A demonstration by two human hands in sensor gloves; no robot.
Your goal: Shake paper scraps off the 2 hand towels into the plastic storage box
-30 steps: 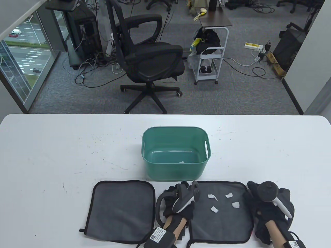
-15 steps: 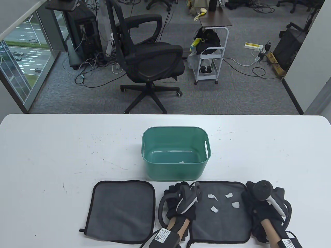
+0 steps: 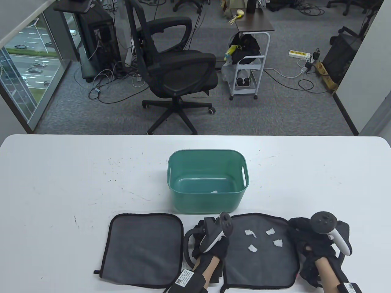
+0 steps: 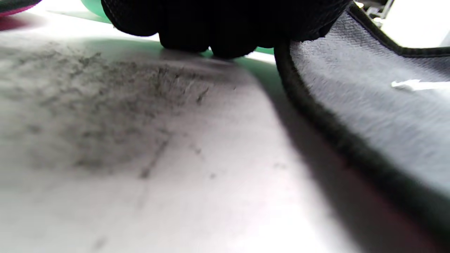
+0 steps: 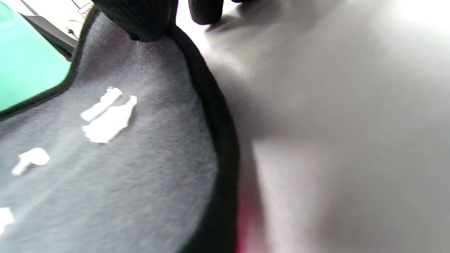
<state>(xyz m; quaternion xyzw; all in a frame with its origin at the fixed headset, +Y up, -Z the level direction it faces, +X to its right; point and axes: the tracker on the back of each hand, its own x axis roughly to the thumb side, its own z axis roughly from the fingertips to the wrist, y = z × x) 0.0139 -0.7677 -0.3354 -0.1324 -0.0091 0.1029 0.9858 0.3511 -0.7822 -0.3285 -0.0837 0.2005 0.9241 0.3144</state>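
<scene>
A green plastic box [image 3: 207, 180] stands mid-table with one white scrap on its floor. In front of it lie two dark grey hand towels. The left towel [image 3: 143, 247] is bare. The right towel [image 3: 262, 256] [image 5: 123, 168] carries several white paper scraps [image 3: 253, 247] [image 5: 105, 123]. My left hand [image 3: 209, 226] curls its fingers [image 4: 197, 24] at that towel's far left corner. My right hand [image 3: 297, 229] pinches the far right edge, a fingertip [image 5: 147, 17] on the cloth. Both edges [image 4: 369, 105] sit slightly raised off the table.
The white table [image 3: 76, 183] is scuffed around the box. Beyond its far edge stand a black office chair [image 3: 174, 70] and a small cart [image 3: 250, 58] on grey carpet with loose cables. The green box wall [image 5: 24, 70] lies just beyond the towel.
Both hands shifted slightly outward and their trackers tilted. The right towel's far corners have lifted a little; the scraps stay in place.
</scene>
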